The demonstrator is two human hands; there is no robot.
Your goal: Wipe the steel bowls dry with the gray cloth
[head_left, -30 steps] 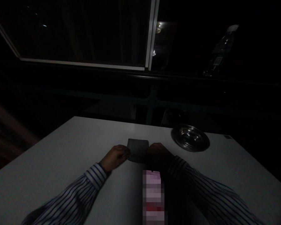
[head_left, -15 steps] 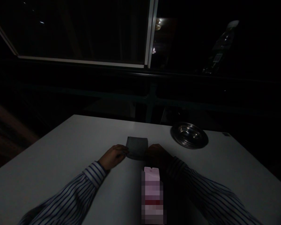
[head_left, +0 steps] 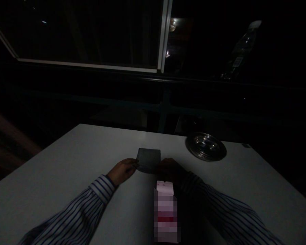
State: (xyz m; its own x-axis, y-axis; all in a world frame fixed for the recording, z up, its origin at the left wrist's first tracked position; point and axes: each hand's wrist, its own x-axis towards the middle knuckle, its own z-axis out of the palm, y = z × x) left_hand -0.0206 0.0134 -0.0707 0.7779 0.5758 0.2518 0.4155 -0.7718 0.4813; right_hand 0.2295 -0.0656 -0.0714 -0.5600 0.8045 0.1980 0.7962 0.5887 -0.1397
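A small dark grey rectangle (head_left: 149, 160), by its look a folded cloth, lies near the middle of the white table (head_left: 66, 163). My left hand (head_left: 123, 170) pinches its left edge between thumb and fingers. At its lower right corner, my right hand (head_left: 170, 168) is closed on it; deep shadow hides most of those fingers. Just below my right hand is a phone (head_left: 165, 187) with a lit pinkish screen, its lower part pixelated. Neither hand touches the phone.
A shiny metal plate (head_left: 206, 147) sits at the table's far right edge. Beyond the table stand a dark window with a pale frame (head_left: 91, 65) and a clear plastic bottle with a white cap (head_left: 242, 51). A small dark label (head_left: 245, 145) marks the far right corner.
The view has shifted very slightly. Both hands stay at the folded cloth's sides, with only a tiny movement of my right fingers at its corner.
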